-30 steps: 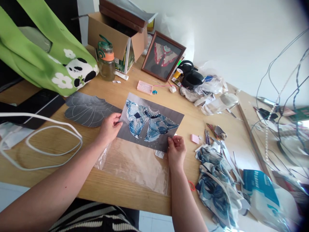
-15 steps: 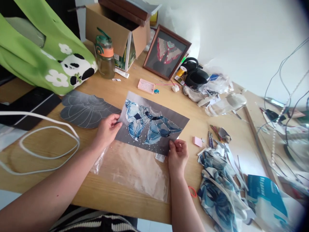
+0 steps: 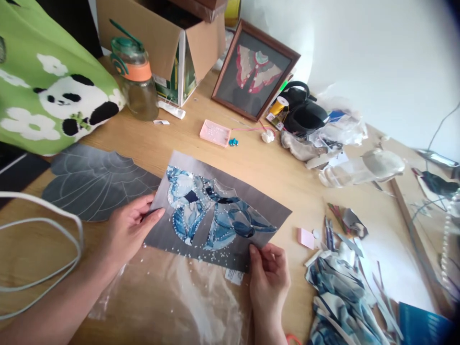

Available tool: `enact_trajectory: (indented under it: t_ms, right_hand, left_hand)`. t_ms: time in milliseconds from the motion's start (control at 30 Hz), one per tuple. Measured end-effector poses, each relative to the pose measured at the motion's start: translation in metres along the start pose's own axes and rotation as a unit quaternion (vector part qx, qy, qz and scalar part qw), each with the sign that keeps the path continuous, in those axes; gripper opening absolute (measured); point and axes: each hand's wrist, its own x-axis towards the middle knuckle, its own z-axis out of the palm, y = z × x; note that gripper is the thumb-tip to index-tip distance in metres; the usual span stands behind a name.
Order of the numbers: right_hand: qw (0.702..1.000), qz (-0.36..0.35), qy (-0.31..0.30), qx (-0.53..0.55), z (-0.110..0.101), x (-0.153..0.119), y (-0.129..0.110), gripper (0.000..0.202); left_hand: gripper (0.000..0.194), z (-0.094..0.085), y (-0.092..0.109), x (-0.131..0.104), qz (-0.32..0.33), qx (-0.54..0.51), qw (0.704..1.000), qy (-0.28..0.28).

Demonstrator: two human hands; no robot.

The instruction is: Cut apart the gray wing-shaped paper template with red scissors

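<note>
Above clear bag [image 3: 179, 302], beaded sheet [image 3: 223, 223], in both hands [image 3: 127, 230]

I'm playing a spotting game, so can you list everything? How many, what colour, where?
Card: 1, grey and blue, middle
Beads: many, white, on card
Clear bag: 1, see-through, below card
Petal sheet: 1, grey, left of card
Panda bag: 1, green, far left
Box: 1, brown, back left
Bottle: 1, green-lidded, beside box
Picture frame: 1, brown, at back
Tray: 1, pink, behind card
Square block: 1, pink, right of card
Cloth: 1 heap, blue-white, lower right
Cable: 1, white, left edge
Table: 1, brown, beneath
Other clutter: too jumbled to count, mixed, back and right
Left hand: 1, holding card's left edge
Right hand: 1, pinching card's lower right
</note>
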Motion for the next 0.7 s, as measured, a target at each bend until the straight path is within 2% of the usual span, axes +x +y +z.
enact_trajectory:
  t_ms: [167,333,533,700]
  right_hand:
    - [1.0,0.003,0.019,-0.016,0.001,-0.004,-0.006,0.031]
    - [0.997,-0.024,0.052,-0.051,0.005,-0.006,-0.009,0.022]
    - [0.992,-0.053,0.086,-0.073,0.009,-0.008,-0.009,0.018]
    - [0.984,-0.038,0.137,-0.112,0.006,-0.01,-0.003,0.021]
  left_hand:
    - [0.021,-0.001,0.007,-0.006,-0.029,0.077,0.996,0.043]
    - [0.014,0.003,0.012,-0.014,-0.012,0.093,0.994,0.05]
    - [0.019,0.007,0.009,-0.023,0.022,0.076,0.995,0.065]
    - [0.028,0.006,0.004,-0.028,0.056,0.093,0.991,0.083]
